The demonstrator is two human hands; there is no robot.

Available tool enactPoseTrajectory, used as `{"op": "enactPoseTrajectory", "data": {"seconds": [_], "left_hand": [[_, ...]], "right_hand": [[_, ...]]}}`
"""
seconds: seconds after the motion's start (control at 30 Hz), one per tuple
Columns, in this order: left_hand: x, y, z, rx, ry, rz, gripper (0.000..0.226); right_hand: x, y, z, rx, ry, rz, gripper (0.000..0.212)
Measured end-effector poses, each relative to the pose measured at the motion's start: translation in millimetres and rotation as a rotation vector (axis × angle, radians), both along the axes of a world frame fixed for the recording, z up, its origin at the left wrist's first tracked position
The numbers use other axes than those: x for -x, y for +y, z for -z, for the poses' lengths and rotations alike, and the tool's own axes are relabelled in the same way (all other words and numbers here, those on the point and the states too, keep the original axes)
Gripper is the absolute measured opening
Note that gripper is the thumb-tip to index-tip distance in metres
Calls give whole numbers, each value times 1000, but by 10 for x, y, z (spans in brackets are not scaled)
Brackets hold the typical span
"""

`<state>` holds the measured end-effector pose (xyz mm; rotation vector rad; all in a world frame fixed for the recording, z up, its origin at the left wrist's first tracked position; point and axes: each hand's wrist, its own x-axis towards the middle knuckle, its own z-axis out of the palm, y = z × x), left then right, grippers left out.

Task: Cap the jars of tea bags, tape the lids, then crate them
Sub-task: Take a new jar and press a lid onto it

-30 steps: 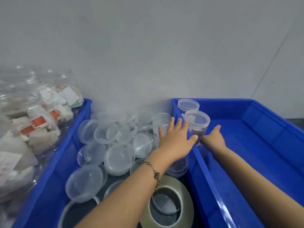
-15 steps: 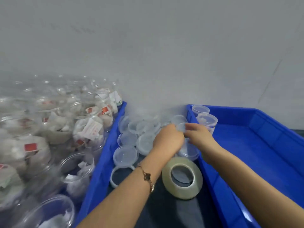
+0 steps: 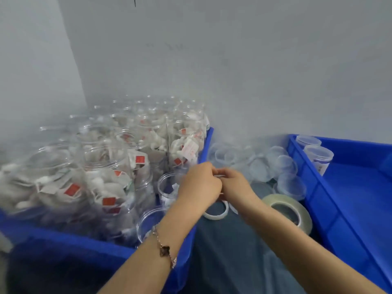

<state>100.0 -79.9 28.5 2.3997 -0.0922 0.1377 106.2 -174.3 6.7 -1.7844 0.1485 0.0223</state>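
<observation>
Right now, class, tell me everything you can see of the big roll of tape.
The roll of tape is a wide ring of clear, yellowish tape on a pale core, with an open middle. It lies tilted on the dark cloth, against the right blue crate, near the loose clear lids. Neither hand touches it.

Bare forearms; a clover-charm chain bracelet (image 3: pixel 165 250) on the left wrist

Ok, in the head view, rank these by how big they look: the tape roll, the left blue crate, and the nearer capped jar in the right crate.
1. left blue crate, by far the largest
2. tape roll
3. nearer capped jar, smallest as seen, though it stands farther from the camera, so its true size against the roll is unsure.
</observation>
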Motion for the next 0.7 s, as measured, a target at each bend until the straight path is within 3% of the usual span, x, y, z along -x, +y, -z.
{"op": "enactPoseTrajectory", "data": {"seconds": [0.13,0.27,0.37,0.43,0.57,0.7], "left_hand": [[-384,203,-77,198,-9,-173,42],[-614,283,-66,303,7,-337,84],[-717,327,-31,325,-13,-351,99],[-766,351,-5,345,-15,-330,99],[-767,334,34,343,-83,-301,89],[-669,225,-27,373,-168,-327,85]], "right_hand": [[-297,139,-156,133,-3,-6,41],[-542,197,-250,103,15,15,54],[-603,258,-258,88,-27,-35,56],[-612,296,-246,91,-85,-91,48],[-621,290,-189,73,-154,-156,59],[-566,220,-218,83,-207,-161,58]]}}
